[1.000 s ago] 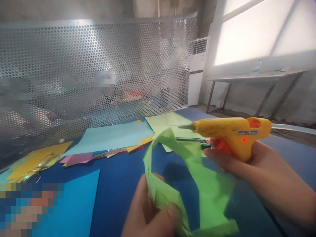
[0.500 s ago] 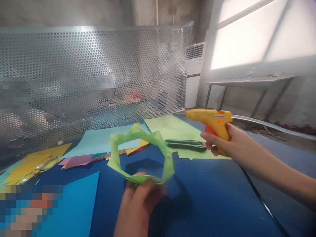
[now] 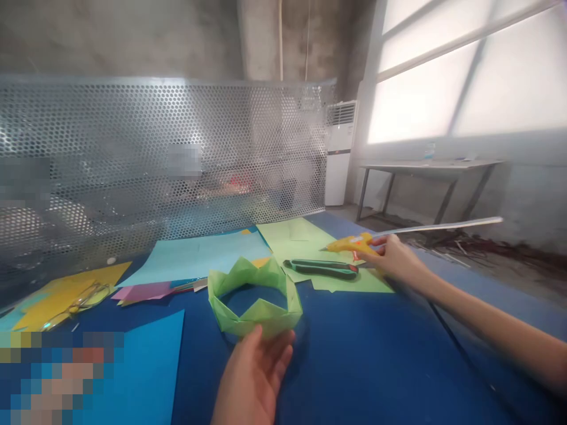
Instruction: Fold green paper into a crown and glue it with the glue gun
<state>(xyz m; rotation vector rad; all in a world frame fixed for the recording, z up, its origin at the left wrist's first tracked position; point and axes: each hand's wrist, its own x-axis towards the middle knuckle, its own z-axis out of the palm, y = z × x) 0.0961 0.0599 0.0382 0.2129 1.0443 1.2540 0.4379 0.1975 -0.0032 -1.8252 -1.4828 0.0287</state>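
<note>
A light green folded-paper crown, a ring with pointed peaks, is upright just above or on the blue table; its underside is hidden. My left hand is at its near side, thumb against the lower band and fingers curled beneath. My right hand grips a yellow hot glue gun by its handle. The nozzle points left, low over a pale green sheet, and a long whitish glue stick sticks out the back. Just below the gun lies a green utility knife.
Light blue paper, a bright blue sheet, pink paper and yellow paper with glasses lie leftward. A perforated metal screen stands behind. A black cord runs under my right forearm.
My right hand has lowered the glue gun toward the table, slightly left. The crown has tipped from facing me to upright and come down a little. The view has tilted up.
</note>
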